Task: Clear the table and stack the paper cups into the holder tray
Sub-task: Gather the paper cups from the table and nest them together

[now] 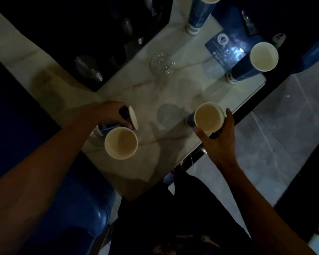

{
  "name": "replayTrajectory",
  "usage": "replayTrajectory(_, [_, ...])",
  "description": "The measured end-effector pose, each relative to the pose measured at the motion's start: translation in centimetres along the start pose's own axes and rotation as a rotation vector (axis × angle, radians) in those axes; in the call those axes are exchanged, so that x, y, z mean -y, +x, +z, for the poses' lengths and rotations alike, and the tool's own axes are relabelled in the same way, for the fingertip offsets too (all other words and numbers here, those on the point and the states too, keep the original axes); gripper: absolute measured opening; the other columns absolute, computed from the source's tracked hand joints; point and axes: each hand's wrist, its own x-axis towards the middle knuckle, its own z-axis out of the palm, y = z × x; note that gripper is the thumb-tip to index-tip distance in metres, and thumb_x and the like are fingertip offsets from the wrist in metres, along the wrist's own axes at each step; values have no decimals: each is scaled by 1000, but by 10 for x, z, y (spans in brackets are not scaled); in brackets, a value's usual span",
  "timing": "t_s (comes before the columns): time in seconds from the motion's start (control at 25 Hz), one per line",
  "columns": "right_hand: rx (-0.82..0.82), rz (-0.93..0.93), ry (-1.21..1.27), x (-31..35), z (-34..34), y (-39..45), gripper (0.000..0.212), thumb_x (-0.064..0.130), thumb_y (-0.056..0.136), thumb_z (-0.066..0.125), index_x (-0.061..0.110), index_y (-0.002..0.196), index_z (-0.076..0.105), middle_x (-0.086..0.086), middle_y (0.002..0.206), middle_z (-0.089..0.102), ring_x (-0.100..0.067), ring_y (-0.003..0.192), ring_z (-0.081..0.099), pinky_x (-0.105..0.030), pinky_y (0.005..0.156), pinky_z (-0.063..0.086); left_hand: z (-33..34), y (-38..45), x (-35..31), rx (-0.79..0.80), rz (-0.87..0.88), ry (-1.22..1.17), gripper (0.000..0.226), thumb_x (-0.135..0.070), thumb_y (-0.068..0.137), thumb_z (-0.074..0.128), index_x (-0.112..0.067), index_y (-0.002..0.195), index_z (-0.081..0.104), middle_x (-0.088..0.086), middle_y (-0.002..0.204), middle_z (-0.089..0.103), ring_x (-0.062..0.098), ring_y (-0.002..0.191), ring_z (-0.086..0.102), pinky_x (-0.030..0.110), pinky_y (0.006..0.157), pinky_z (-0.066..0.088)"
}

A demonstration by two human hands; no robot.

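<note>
Several blue paper cups with cream insides stand on a pale marble table point(173, 96). My left hand point(109, 113) grips a tilted cup point(131, 118), its mouth facing right, just above an upright cup point(121, 143) near the table's left edge. My right hand point(219, 137) wraps around another upright cup point(208, 117) at the table's right edge. Two more cups stand further off, one at the far right point(261, 57), one at the top point(199, 13). A black holder tray point(92, 43) with dim clear cups lies at the upper left.
A clear plastic lid point(162, 63) lies mid-table, far side. A dark blue card point(226, 48) sits beside the far right cup. Blue seats flank the table, one at lower left point(77, 208). Grey floor tiles point(276, 126) show on the right.
</note>
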Motion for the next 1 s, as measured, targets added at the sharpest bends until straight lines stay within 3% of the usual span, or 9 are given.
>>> replayTrajectory(0.2, [-13,-76,-49,-3,8,-2,125,54,59,86,25,155,13,-2,156,35,-22,140,40,-42,109,41,1,-9,9,-40,-14,4,94,-65,38,86,-25,118,57,-4,113,67,20,102,64,37,84,50])
replayTrajectory(0.36, [-52,-60,-37,-2,12,4,120,45,62,90,25,152,15,-2,150,43,-21,132,48,-40,103,44,2,-20,17,-210,-76,17,97,-53,50,89,-15,129,48,9,128,60,30,114,59,42,88,47])
replayTrajectory(0.52, [-75,-118,50,2,8,11,97,35,64,91,25,140,31,7,129,51,-11,113,54,-32,89,50,2,-21,57,-324,-117,-42,118,-80,27,77,-18,124,52,7,119,66,26,105,65,46,86,56])
replayTrajectory(0.64, [-34,-167,71,8,2,23,93,29,64,91,17,137,34,9,123,49,-9,108,54,-12,79,41,-2,-67,40,-449,-188,-137,104,-74,36,82,-21,121,54,2,117,66,24,105,64,40,88,54])
replayTrajectory(0.76, [38,-172,90,17,0,44,89,23,67,89,13,137,35,7,120,49,-11,105,54,-17,78,44,3,-100,31,-527,-259,-329,73,-35,65,88,-16,126,54,6,117,63,23,110,59,32,86,44])
replayTrajectory(0.84, [92,-199,99,23,-1,61,89,19,70,88,11,140,34,4,122,50,-13,107,54,-25,83,47,10,-116,31,-637,-292,-429,69,-33,69,85,-19,129,53,5,119,62,17,106,56,30,86,41])
replayTrajectory(1.0, [350,-219,137,39,-1,100,80,16,77,83,13,142,37,-1,130,50,-17,116,55,-12,83,47,24,-153,17,-845,-425,-520,61,-37,78,76,-19,130,51,9,128,62,26,112,59,35,88,43])
